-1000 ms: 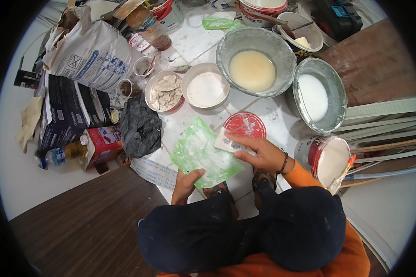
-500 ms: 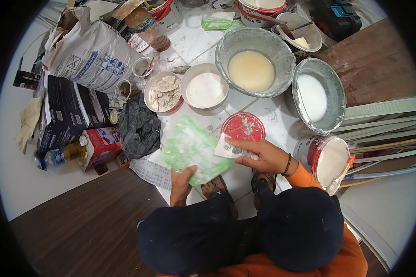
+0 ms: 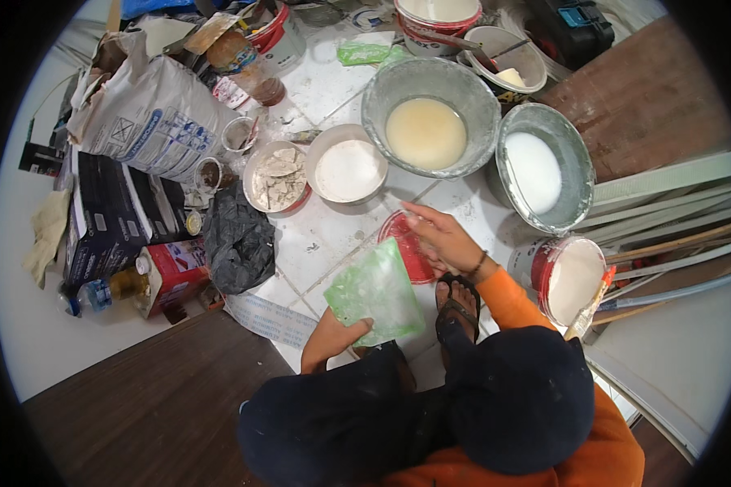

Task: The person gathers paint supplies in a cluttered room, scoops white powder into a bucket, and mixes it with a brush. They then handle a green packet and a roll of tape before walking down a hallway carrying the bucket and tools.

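Observation:
A green, see-through plastic sheet or bag, dusted with white, hangs over my feet. My left hand pinches its lower left edge, thumb on top. My right hand is over a red round lid lying on the tiles, which it partly covers. A flat whitish piece, blurred and seen nearly edge-on, juts from the fingertips of that hand. Beyond the hands are a bowl of white powder and a bowl of pale, broken chunks.
A grey tub holds cloudy yellowish liquid; another bucket holds white liquid. At right, a brush rests against a paint bucket. A black plastic bag, boxes and a large sack crowd the left.
The green plastic has moved right and down with my left hand, its face now flatter. My right hand has moved slightly up and away from it, turning the whitish piece edge-on.

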Demonstrator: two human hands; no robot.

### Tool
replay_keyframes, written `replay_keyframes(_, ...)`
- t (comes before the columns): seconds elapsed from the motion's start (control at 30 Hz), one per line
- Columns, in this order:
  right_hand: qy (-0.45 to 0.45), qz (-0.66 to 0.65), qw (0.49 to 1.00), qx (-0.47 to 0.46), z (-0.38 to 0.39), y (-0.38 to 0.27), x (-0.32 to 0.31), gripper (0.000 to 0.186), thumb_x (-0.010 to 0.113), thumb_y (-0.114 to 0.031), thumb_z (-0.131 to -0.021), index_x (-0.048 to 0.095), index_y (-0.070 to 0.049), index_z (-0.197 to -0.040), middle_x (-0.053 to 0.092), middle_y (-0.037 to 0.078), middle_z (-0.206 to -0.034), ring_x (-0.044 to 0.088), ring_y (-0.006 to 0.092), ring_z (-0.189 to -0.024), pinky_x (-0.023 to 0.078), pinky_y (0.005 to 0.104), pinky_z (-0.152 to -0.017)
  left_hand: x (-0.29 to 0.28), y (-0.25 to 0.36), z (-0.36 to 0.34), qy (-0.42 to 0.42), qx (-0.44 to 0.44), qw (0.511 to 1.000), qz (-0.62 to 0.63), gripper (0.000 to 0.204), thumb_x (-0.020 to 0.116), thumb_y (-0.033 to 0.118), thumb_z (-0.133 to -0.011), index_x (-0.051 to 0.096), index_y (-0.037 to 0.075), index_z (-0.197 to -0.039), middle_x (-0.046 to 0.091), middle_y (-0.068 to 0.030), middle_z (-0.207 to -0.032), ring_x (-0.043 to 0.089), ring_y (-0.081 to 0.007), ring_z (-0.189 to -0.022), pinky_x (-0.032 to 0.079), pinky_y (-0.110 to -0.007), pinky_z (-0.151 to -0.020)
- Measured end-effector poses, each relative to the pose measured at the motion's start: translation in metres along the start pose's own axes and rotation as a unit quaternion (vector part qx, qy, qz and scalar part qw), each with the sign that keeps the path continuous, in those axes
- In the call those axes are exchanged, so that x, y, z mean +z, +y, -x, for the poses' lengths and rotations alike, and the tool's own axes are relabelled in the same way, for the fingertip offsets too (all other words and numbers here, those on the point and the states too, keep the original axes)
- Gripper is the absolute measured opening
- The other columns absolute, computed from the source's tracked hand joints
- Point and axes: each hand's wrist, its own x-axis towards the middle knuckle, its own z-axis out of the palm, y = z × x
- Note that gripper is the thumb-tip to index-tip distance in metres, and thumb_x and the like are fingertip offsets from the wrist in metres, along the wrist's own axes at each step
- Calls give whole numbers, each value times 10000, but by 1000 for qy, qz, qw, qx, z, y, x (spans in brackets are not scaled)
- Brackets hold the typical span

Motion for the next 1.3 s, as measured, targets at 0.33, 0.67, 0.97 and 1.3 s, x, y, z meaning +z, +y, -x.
replay_keyframes(0.33,-93,457,873,-142,48,9,17,580,612,-305,-966,430,-174,-1501,700,228,-1011,657,435,-904,527,463,-805,-5,-11,-1,122,14,986,115,556,631,84,-891,435,-53,-1394,583,-121,-1270,563,-204,-1131,444,-320,-970)
replay_keyframes(0.67,78,330,910,-237,-2,42,47,544,575,-336,-970,485,-112,-1457,667,268,-1105,636,442,-1006,502,464,-866,10,-17,-2,76,-8,996,-38,417,638,119,-909,539,-59,-1273,658,-127,-1121,615,-196,-993,491,-339,-904)
replay_keyframes(0.97,-42,393,905,-159,21,30,46,525,589,-331,-964,515,-96,-1428,691,249,-1055,665,429,-939,526,453,-840,13,-25,-10,156,16,979,129,468,614,49,-891,487,-46,-1332,625,-101,-1187,601,-187,-1058,488,-331,-923)
replay_keyframes(1.3,36,329,926,-182,-1,45,38,547,606,-327,-979,485,-79,-1451,672,170,-782,672,298,-685,532,388,-646,2,-13,-14,103,30,992,66,503,650,57,-868,490,-42,-1335,629,-93,-1178,598,-173,-1049,483,-312,-913)
